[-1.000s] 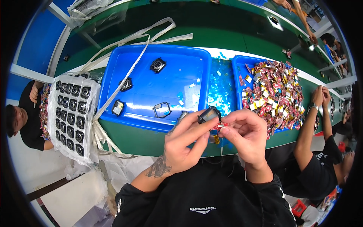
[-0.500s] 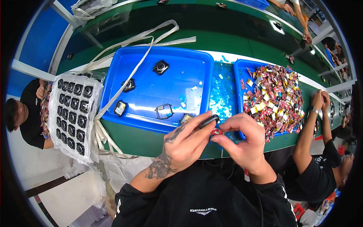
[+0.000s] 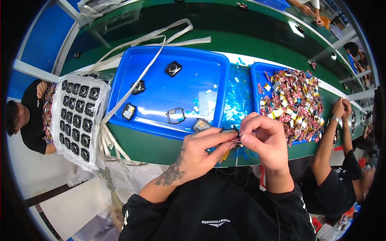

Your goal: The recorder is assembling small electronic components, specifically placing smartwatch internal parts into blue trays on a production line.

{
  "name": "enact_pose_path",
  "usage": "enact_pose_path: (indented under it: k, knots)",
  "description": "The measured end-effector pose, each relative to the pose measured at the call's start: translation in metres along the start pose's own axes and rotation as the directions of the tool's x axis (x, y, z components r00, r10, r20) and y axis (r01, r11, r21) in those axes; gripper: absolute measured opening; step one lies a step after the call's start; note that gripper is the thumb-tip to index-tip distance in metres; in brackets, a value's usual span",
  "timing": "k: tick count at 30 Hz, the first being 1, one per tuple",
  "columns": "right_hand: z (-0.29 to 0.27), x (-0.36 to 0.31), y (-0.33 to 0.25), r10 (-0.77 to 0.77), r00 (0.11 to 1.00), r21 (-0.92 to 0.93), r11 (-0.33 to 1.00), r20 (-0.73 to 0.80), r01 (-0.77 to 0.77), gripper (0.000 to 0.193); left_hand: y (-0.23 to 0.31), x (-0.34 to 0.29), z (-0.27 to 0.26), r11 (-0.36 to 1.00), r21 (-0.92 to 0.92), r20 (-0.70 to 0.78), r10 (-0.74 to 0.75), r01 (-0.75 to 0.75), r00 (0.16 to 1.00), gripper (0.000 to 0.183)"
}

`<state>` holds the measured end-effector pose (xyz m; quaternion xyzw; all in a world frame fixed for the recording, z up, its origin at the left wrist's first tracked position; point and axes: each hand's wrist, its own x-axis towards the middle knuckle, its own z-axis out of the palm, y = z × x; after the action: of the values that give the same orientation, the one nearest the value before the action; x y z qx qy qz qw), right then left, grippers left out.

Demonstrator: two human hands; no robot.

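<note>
My left hand [image 3: 201,150] grips a dark watch body [image 3: 230,131] between thumb and fingers, near the front edge of the bench. A small red and white piece [image 3: 232,140] shows under the watch body, between my two hands. My right hand [image 3: 265,136] is closed in a pinch at the right end of that piece; its fingertips hide what they hold. In the blue tray just beyond lie a watch case with a pale inside [image 3: 201,125], an empty watch frame [image 3: 175,115], and several more dark watch cases [image 3: 173,68].
The wide blue tray [image 3: 140,51] has clear scraps in it and a white strap [image 3: 150,64] across it. To the right, a blue tray [image 3: 255,82] is heaped with red, white and yellow pieces [image 3: 291,104]. Left stands a tray of watch parts [image 3: 76,116]. People sit both sides.
My right hand has come in to pinch at the watch body's right end. The watch body has tipped and sits slightly lower, with the red piece beneath it. My left hand has shifted right.
</note>
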<state>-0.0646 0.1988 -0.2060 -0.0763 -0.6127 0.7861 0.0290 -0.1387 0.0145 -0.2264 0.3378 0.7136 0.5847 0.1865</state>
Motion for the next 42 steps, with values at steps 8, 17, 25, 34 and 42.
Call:
enact_pose_path:
  k: [8, 17, 25, 34, 42]
  knots:
    - [0.004, -0.008, 0.005, 0.024, 0.999, 0.089, 0.996, -0.025, -0.021, 0.009, -0.007, -0.007, 0.008, 0.766, -0.547, 0.191, -0.277, 0.337, 0.942, 0.017]
    - [0.013, -0.010, 0.006, -0.264, 0.959, -0.538, 0.825, -0.100, 0.171, 0.018, -0.015, -0.007, 0.017, 0.928, -0.358, 0.020, -0.106, 0.106, 0.994, 0.029]
    - [0.016, -0.011, 0.024, -0.349, 0.918, -0.591, 0.787, -0.188, 0.178, 0.022, -0.017, -0.010, 0.023, 0.781, -0.611, -0.049, -0.196, 0.126, 0.979, 0.038]
    - [0.024, -0.011, 0.041, -0.480, 0.811, -0.556, 0.796, -0.335, 0.241, 0.020, -0.017, -0.011, 0.028, 0.774, -0.624, -0.065, -0.189, 0.108, 0.980, 0.039]
    - [0.024, -0.010, 0.044, -0.512, 0.811, -0.657, 0.719, -0.283, 0.225, 0.024, -0.015, -0.007, 0.034, 0.753, -0.657, -0.156, -0.196, 0.047, 0.968, 0.047]
